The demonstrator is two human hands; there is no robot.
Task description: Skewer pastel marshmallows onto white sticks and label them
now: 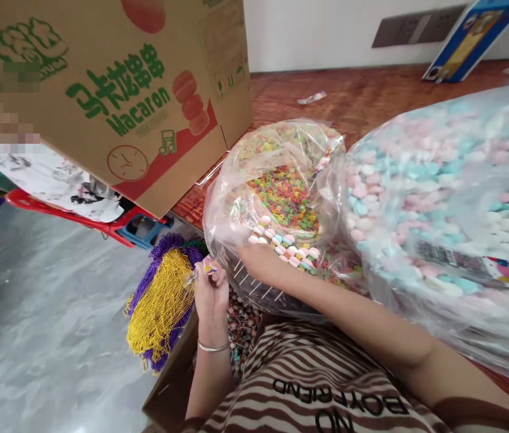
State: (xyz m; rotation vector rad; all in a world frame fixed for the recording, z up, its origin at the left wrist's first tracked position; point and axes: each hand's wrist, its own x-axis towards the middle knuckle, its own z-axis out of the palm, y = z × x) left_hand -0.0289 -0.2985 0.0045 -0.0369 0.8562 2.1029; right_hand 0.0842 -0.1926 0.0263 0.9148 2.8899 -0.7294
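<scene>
Head view, left hand (212, 293) pinching wrapper (210, 266), end jutting leftward, right hand (259, 263) by candy skewers (290, 249), grip unclear

A tall cardboard box (146, 90) is blocking ahead-left, a bulging candy bag (443, 180) is crowding the right; beyond beads (164, 307) beside the left hand (211, 291), open floor (69, 325) is stretching.
</scene>
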